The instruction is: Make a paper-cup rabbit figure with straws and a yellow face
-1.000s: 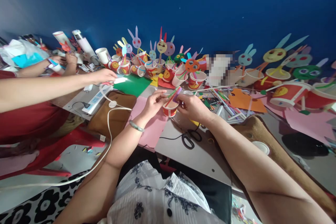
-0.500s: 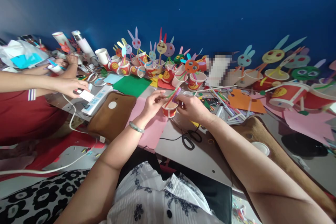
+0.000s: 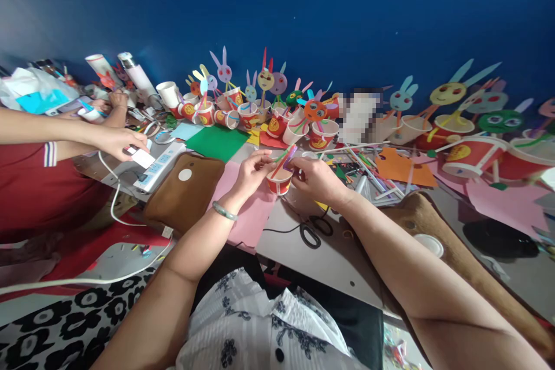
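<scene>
A small red-and-white paper cup (image 3: 278, 186) is held between my hands over the table, with green, orange and purple paper strips (image 3: 284, 157) crossing its mouth. My left hand (image 3: 255, 172) pinches at the cup's left rim, beside the end of the green strip. On the other side, my right hand (image 3: 319, 178) has its fingers closed by the purple strip at the right rim. My fingers partly hide where strips and rim meet. Black-handled scissors (image 3: 315, 231) lie below my right hand, and pink paper (image 3: 247, 214) is under my left wrist.
Paper cups with rabbit-faced figures (image 3: 266, 81) line the blue wall. Brown cushion-like pouches (image 3: 184, 193) lie to either side. Loose strips and an orange sheet (image 3: 403, 166) are at right. A co-worker's hand (image 3: 124, 143) holds a white object over a power strip (image 3: 160, 166) at left.
My hands keep almost the same hold on the cup and strips. The view shifts slightly, and the white cable at left hangs in a somewhat different curve.
</scene>
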